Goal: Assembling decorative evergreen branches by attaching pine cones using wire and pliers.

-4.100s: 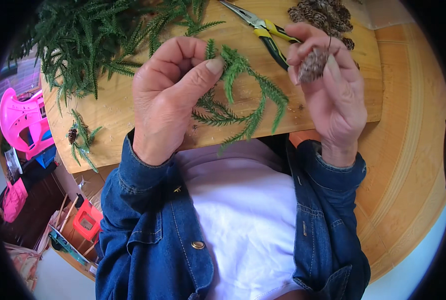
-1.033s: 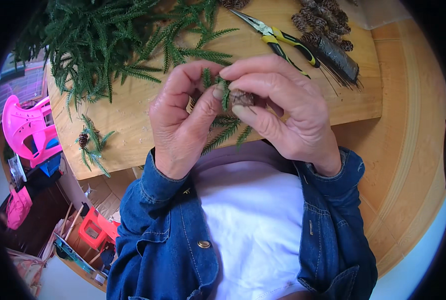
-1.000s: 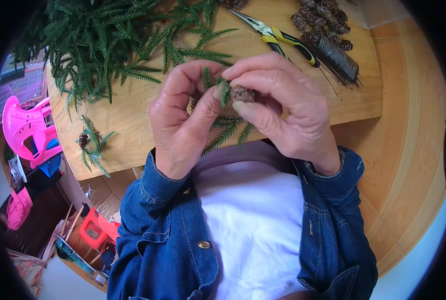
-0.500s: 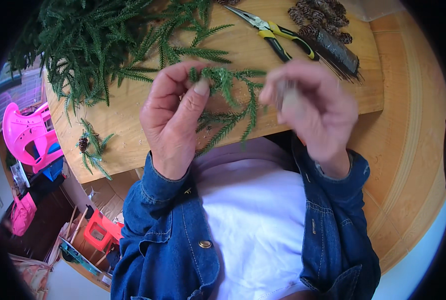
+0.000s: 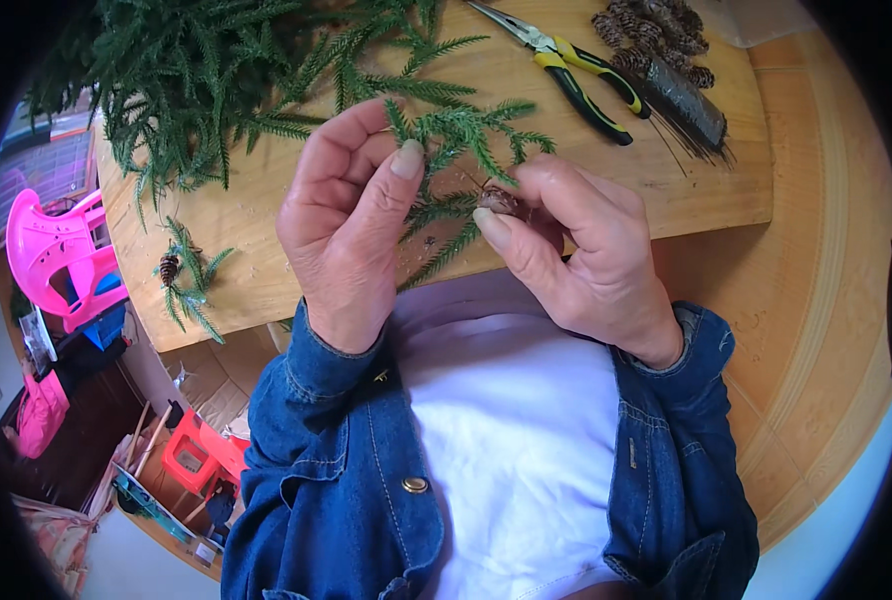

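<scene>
My left hand (image 5: 351, 210) pinches a green artificial pine sprig (image 5: 471, 135) between thumb and forefinger, above the table's near edge. Its branches spread to the right toward my other hand. Between the thumb and forefinger of my right hand (image 5: 591, 240) is a small brown pine cone (image 5: 501, 200), held close beside the sprig. A thin dark line shows near the cone's top, by the greenery. Whether cone and sprig touch is hard to tell. A finished-looking sprig with a pine cone (image 5: 169, 270) lies on the table at the left.
A big heap of green pine branches (image 5: 186, 80) covers the far left of the wooden table (image 5: 706, 195). Yellow-black long-nose pliers (image 5: 566, 68), a bundle of dark wires (image 5: 691, 110) and several pine cones (image 5: 656, 35) lie far right. A pink chair (image 5: 61, 260) stands left.
My right hand has moved left and down, bringing the pine cone up to the sprig. It was blurred before. The sprig has shifted slightly in my left hand.
</scene>
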`<state>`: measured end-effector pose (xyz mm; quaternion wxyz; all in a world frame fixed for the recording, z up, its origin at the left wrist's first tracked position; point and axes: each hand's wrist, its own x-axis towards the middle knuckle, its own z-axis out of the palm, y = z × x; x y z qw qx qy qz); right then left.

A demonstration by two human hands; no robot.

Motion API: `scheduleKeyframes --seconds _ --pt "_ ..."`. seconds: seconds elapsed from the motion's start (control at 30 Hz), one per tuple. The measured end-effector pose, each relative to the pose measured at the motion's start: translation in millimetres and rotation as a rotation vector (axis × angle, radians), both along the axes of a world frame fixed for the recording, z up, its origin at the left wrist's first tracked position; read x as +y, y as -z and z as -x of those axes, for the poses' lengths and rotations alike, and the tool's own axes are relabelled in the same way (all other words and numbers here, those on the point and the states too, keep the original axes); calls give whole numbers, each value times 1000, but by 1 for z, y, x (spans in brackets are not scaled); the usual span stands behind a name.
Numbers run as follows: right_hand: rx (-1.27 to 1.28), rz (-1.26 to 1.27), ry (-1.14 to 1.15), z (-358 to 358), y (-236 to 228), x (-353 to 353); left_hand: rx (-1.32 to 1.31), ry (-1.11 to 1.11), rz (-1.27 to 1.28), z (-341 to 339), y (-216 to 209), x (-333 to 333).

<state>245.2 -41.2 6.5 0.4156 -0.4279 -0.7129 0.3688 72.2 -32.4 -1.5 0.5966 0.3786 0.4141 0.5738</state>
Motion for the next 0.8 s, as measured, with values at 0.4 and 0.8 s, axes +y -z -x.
scheduleKeyframes --seconds 0.4,0.8 --pt "-107 -63 63 28 -5 -7 217 -87 -104 17 -5 -15" --pt "-105 42 63 43 -9 1 513 -104 -306 29 12 -17"
